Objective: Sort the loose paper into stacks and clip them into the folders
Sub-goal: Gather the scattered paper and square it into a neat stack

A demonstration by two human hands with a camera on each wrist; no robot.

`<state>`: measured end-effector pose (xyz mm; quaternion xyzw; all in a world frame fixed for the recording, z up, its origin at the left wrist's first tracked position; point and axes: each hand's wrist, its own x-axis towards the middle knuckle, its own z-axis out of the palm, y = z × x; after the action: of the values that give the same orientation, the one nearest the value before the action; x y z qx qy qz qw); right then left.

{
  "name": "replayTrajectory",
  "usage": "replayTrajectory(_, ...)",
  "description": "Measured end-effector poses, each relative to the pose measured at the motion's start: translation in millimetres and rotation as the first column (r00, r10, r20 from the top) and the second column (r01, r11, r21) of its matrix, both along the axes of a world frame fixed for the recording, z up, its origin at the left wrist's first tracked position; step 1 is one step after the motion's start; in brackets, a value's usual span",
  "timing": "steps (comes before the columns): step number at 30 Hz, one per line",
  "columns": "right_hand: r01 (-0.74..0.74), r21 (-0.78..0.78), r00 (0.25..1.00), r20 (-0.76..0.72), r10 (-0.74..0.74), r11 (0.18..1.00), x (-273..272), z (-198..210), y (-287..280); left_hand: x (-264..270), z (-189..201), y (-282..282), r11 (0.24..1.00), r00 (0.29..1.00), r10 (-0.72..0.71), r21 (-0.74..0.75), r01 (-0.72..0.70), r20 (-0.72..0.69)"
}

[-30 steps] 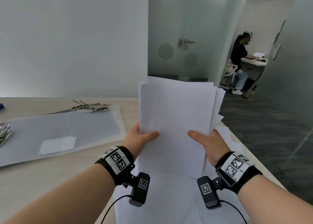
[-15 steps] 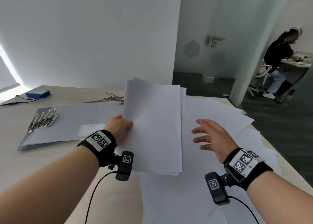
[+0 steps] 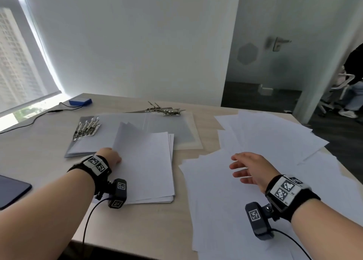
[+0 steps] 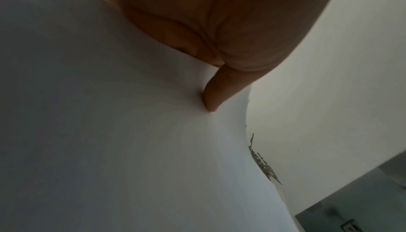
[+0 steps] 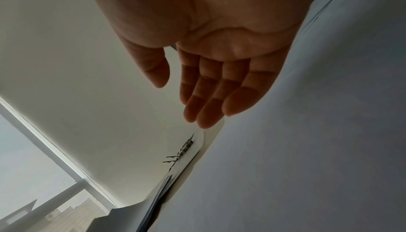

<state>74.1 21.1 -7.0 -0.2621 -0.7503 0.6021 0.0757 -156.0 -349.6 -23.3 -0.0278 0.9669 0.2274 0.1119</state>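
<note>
Left hand [image 3: 109, 156] grips the gathered stack [image 3: 146, 167] at its left long edge: thumb on top of the sheets, the other fingers hidden under them, that edge curled up off the desk [image 3: 49, 161]. Right hand [image 3: 250, 170] is released, fingers straight and loosely spread, holding nothing, hovering over the loose sheets [image 3: 265, 141].

Change: a second ago both hands held this stack upright in the air; half a second ago the right hand had already let go. Now the stack is down flat on the desk, carried by the left hand alone. Likely meaning: one batch is squared and parked, and the right hand is free to gather more or help load a folder.

Location, big to small:
- loose sheets: fanned over the right half of the desk, out to its right edge and front-right corner.
- open folder [image 3: 176, 130]: mid-desk toward the far edge, metal clip [image 3: 167, 110] at its far end. A second folder lies left of it with its own clip [image 3: 86, 128].
- stack: left of centre near the front edge, its far end overlapping the folders.

Orientation: stack long axis runs front edge to far edge, slightly skewed; far short edge points toward the clip. Corners aren't flush; a few sheets stick out on the right side.

Not clipped yet.
</note>
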Motion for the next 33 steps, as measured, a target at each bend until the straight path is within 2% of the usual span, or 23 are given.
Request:
replayTrajectory(3, 0.014, 0.009, 1.0, 0.013, -0.014, 1.0, 1.7, 0.4, 0.8, -6.4, 2.5, 1.4, 0.979, 0.993, 0.116, 0.17, -0.112, -0.01)
replayTrajectory(6, 0.023, 0.025, 0.999, 0.029, -0.024, 0.999, 4.3, 3.0, 3.0, 1.4, 11.6, 8.0, 0.962, 0.978, 0.167, 0.239, -0.133, -0.127)
replayTrajectory(8, 0.023, 0.053, 0.998, 0.06, -0.026, 0.998, 6.1, 5.1, 6.8, 16.1, 19.2, 25.1, 0.964, 0.98, 0.07, 0.266, -0.018, -0.188)
replayTrajectory(10, 0.017, 0.115, 0.994, 0.108, -0.029, 0.993, 8.3, 6.0, 14.1, 36.2, 24.5, 51.2, 0.945, 0.98, -0.086, 0.296, 0.138, -0.181)
replayTrajectory(12, 0.001, 0.215, 0.986, 0.165, -0.037, 0.977, 12.8, 6.6, 23.1, 58.8, 27.1, 80.6, 0.905, 0.972, -0.206, 0.356, 0.233, -0.113)
replayTrajectory(15, -0.092, 0.408, 0.967, 0.254, -0.016, 0.908, 24.5, 8.1, 38.4, 91.9, 27.4, 123.5, 0.865, 0.954, -0.297, 0.434, 0.253, 0.037)
replayTrajectory(17, -0.16, 0.483, 0.95, 0.313, 0.001, 0.861, 33.9, 10.6, 47.5, 106.2, 24.6, 145.4, 0.852, 0.943, -0.311, 0.473, 0.223, 0.116)
replayTrajectory(21, -0.238, 0.501, 0.898, 0.44, -0.008, 0.832, 49.8, 12.4, 57.8, 114.0, 20.5, 171.7, 0.786, 0.946, -0.256, 0.612, 0.084, 0.198)
replayTrajectory(26, -0.308, 0.528, 0.874, 0.485, 0.016, 0.791, 56.0, 5.4, 65.1, 113.3, 10.8, 185.0, 0.603, 0.937, -0.18, 0.786, -0.135, 0.299)
replayTrajectory(30, -0.344, 0.532, 0.864, 0.501, 0.04, 0.774, 57.1, 6.0, 63.5, 120.3, 1.7, 189.9, 0.405, 0.912, -0.138, 0.862, -0.304, 0.387)
replayTrajectory(31, -0.344, 0.534, 0.866, 0.498, 0.041, 0.772, 57.2, 5.5, 63.4, 124.7, 2.2, 190.2, 0.399, 0.904, -0.158, 0.863, -0.31, 0.398)
replayTrajectory(33, -0.34, 0.538, 0.868, 0.495, 0.037, 0.772, 56.9, 3.3, 64.0, 134.1, 1.4, 189.6, 0.474, 0.871, -0.25, 0.838, -0.271, 0.423)
